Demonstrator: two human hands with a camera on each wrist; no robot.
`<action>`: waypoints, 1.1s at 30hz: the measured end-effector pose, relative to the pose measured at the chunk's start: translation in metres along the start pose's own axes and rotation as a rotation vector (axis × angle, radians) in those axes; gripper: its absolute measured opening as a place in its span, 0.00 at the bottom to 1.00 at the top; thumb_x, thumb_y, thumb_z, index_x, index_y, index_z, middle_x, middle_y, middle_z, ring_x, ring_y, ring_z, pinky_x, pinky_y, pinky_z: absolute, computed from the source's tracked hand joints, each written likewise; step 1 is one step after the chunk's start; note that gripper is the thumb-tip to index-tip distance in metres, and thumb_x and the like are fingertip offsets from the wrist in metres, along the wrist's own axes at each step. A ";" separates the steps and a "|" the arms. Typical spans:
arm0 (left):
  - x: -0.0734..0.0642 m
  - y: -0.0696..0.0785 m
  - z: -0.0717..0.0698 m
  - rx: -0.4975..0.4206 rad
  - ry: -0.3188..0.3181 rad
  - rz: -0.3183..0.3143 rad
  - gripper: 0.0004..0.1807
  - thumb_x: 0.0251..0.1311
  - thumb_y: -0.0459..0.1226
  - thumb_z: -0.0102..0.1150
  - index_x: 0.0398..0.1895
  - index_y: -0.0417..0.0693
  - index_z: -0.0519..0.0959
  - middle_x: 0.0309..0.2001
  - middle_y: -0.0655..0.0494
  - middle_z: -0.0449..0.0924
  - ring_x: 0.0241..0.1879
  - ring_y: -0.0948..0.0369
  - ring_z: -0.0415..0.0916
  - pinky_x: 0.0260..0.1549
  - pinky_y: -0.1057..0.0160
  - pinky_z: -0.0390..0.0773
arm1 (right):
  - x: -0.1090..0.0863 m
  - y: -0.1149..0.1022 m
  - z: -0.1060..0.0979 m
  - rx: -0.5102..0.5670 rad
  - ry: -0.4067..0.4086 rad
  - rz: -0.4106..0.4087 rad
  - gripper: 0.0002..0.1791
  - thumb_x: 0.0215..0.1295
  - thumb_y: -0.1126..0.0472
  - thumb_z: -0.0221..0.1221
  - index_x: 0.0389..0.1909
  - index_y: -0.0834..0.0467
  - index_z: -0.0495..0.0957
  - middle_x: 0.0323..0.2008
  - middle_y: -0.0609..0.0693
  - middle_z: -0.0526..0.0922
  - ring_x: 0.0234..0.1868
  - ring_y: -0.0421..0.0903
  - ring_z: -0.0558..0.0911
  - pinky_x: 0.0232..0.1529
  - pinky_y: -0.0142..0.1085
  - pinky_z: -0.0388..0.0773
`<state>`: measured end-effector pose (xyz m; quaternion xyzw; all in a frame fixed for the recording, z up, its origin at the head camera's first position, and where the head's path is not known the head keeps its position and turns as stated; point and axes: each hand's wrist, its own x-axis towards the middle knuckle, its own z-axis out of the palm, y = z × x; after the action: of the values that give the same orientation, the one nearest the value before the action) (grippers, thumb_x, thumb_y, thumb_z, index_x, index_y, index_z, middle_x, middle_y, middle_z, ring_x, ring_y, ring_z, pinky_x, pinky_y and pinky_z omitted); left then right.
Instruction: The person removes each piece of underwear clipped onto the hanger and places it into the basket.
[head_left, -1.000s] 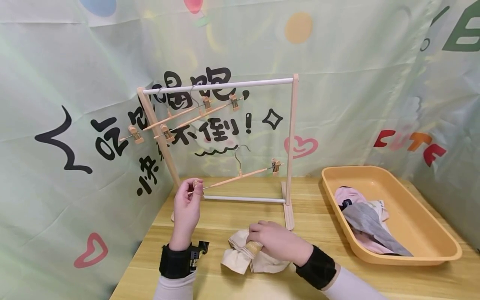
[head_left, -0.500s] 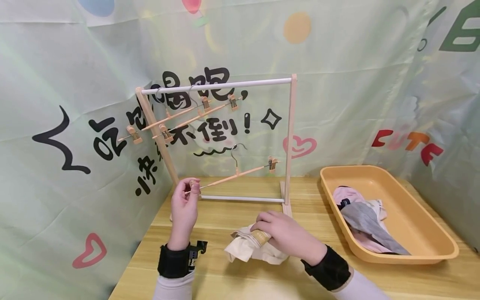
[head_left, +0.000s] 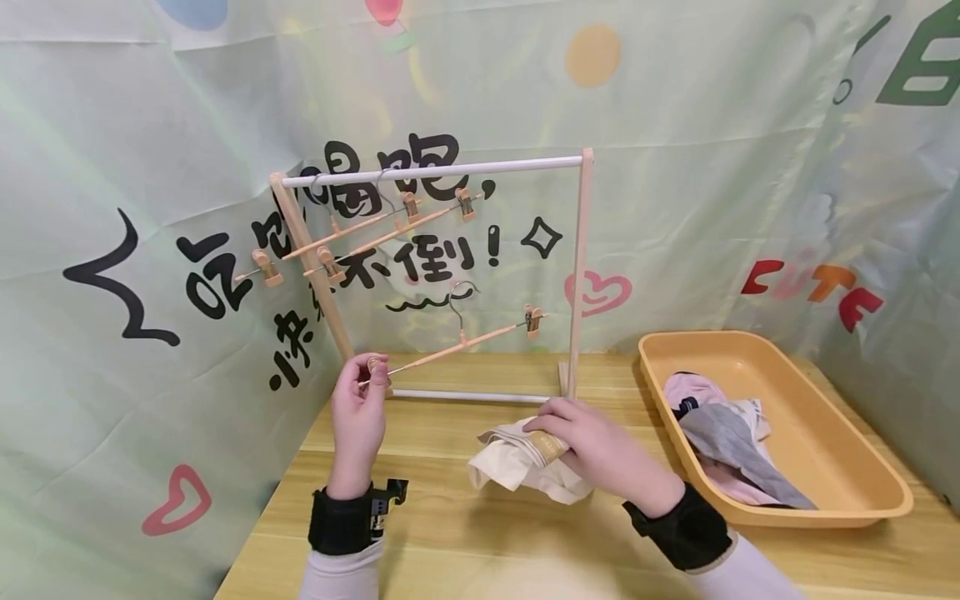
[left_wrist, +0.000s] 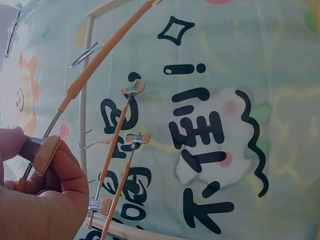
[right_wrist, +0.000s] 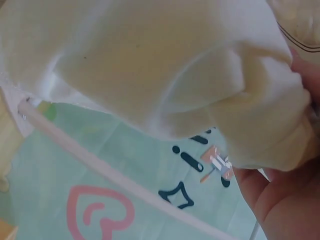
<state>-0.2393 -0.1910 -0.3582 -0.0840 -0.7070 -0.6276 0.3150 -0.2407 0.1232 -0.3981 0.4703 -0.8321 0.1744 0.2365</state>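
My left hand [head_left: 358, 417] pinches the near-end clip [left_wrist: 47, 154] of a peach clip hanger [head_left: 467, 339] between thumb and fingers. The hanger slants up to the right, its metal hook pointing upward and its other clip [head_left: 532, 321] unoccupied. A crumpled cream cloth garment [head_left: 506, 467] with a tan patch and dark-striped edging hangs over the table from my right hand [head_left: 611, 450], whose fingers grip it. In the right wrist view the fabric [right_wrist: 145, 60] fills the upper part and covers much of the fingers. The garment is below and right of the hanger.
A wooden rack with a white top bar [head_left: 510, 166] stands behind my hands, bearing two similar clip hangers [head_left: 420, 221] at its left. At the right, an orange tray [head_left: 847, 450] contains pink, grey and white clothes [head_left: 723, 442]. A printed curtain [head_left: 675, 208] backs the table.
My right hand has lifted the cream garment off the table, up and to the right. The hanger and my left hand have shifted slightly left, and the hanger's far end is a little higher.
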 end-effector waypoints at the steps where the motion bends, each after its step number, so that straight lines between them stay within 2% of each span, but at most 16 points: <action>1: 0.000 0.000 0.000 -0.001 0.000 0.001 0.19 0.67 0.40 0.50 0.46 0.27 0.72 0.35 0.43 0.70 0.34 0.50 0.69 0.31 0.72 0.72 | -0.001 0.002 -0.002 -0.002 0.007 0.002 0.32 0.40 0.82 0.57 0.48 0.54 0.78 0.42 0.46 0.75 0.41 0.42 0.73 0.37 0.39 0.77; 6: 0.000 0.000 0.001 0.004 0.010 0.005 0.17 0.67 0.40 0.51 0.45 0.31 0.73 0.34 0.44 0.71 0.33 0.54 0.70 0.30 0.71 0.72 | -0.004 0.010 -0.017 -0.040 0.052 0.014 0.28 0.43 0.80 0.60 0.47 0.54 0.79 0.42 0.47 0.77 0.43 0.43 0.76 0.38 0.40 0.80; 11: 0.000 -0.001 0.002 0.009 0.014 0.012 0.15 0.67 0.40 0.50 0.44 0.33 0.74 0.34 0.43 0.70 0.31 0.59 0.69 0.29 0.70 0.72 | -0.007 0.017 -0.033 -0.080 0.089 0.039 0.30 0.42 0.80 0.58 0.49 0.53 0.79 0.45 0.48 0.78 0.45 0.45 0.76 0.37 0.41 0.79; 16: 0.000 -0.002 0.002 0.010 0.016 0.009 0.15 0.67 0.40 0.50 0.45 0.34 0.74 0.34 0.43 0.71 0.30 0.59 0.68 0.28 0.71 0.71 | -0.013 0.026 -0.049 -0.115 0.117 0.081 0.32 0.41 0.79 0.54 0.50 0.53 0.79 0.44 0.48 0.78 0.46 0.46 0.75 0.39 0.43 0.78; 23: 0.000 -0.003 0.002 0.020 0.022 0.009 0.15 0.67 0.41 0.51 0.45 0.35 0.74 0.33 0.50 0.70 0.28 0.59 0.67 0.26 0.70 0.70 | -0.026 0.042 -0.071 -0.171 0.186 0.146 0.32 0.40 0.79 0.52 0.51 0.56 0.79 0.42 0.51 0.76 0.42 0.47 0.73 0.31 0.41 0.72; 29: 0.000 -0.004 0.003 0.005 0.020 0.016 0.17 0.67 0.40 0.50 0.45 0.31 0.73 0.34 0.46 0.70 0.30 0.60 0.69 0.28 0.71 0.71 | -0.037 0.058 -0.090 -0.201 0.246 0.221 0.31 0.40 0.79 0.50 0.49 0.59 0.79 0.41 0.54 0.77 0.43 0.50 0.73 0.35 0.44 0.71; 33: 0.000 -0.004 0.003 0.004 0.020 0.012 0.17 0.67 0.40 0.50 0.45 0.31 0.73 0.34 0.44 0.70 0.30 0.60 0.68 0.27 0.73 0.70 | -0.045 0.066 -0.102 -0.223 0.287 0.241 0.30 0.41 0.79 0.48 0.49 0.60 0.80 0.40 0.55 0.78 0.41 0.51 0.74 0.34 0.44 0.69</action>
<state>-0.2419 -0.1890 -0.3616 -0.0815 -0.7045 -0.6250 0.3261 -0.2548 0.2400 -0.3433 0.3088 -0.8543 0.1733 0.3805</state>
